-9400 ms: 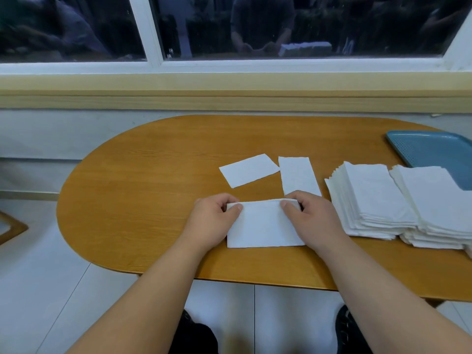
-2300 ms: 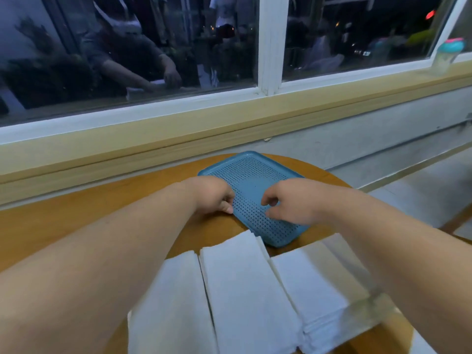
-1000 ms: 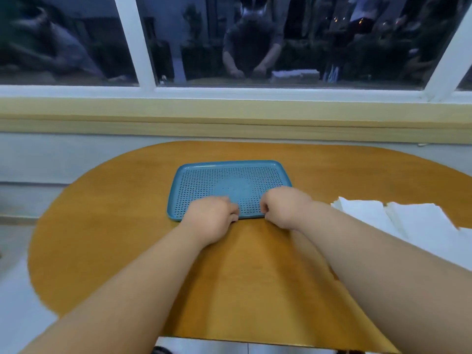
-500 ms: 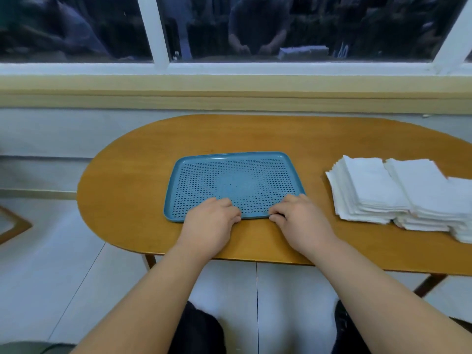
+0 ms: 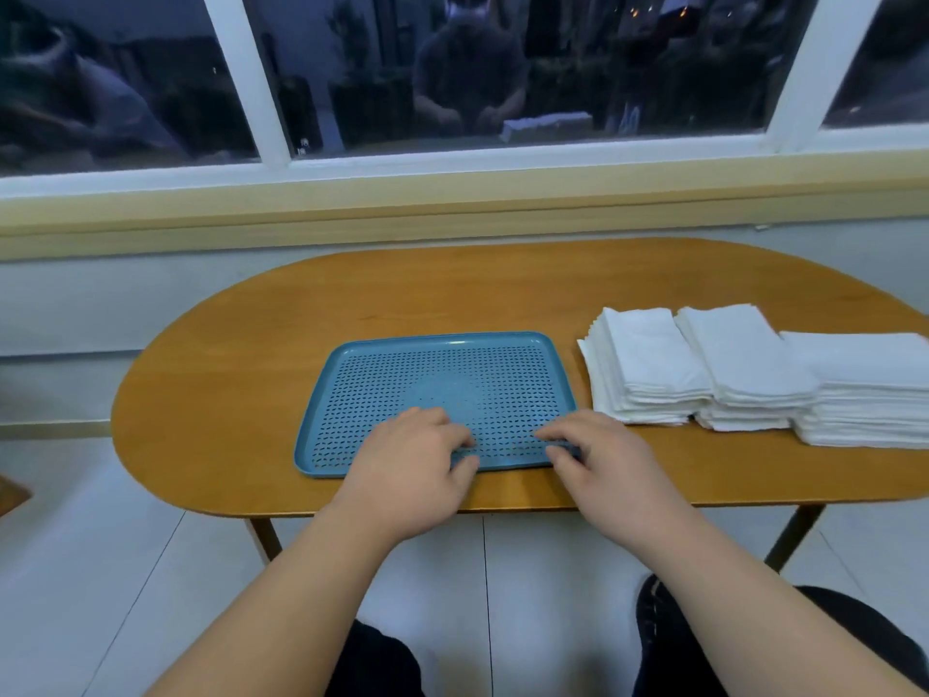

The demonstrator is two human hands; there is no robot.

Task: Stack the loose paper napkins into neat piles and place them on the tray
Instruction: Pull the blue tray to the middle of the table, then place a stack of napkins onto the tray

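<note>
- Now that the tray (image 5: 437, 374) is sitting at the table (image 5: 241, 389) centre, pulled over, our left hand (image 5: 407, 467) and right hand (image 5: 606, 467) are resting on its rim; we cannot tell whether the grip is pinching.
- Napkin piles (image 5: 651, 364) are waiting alongside.

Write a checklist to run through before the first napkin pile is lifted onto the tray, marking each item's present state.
1. Tray empty: ok. The tray holds nothing.
2. Tray seated: ok. It lies flat, wholly on the table.
3. Hands free: not ok. The left hand and right hand rest on the tray's near rim.
4. Piles squared: not ok. The left pile has staggered edges; the middle pile and right pile look tidier.
5. Path clear: ok. Only bare table lies between the left pile and the tray.
6. All three piles fit the tray: cannot tell.
</note>
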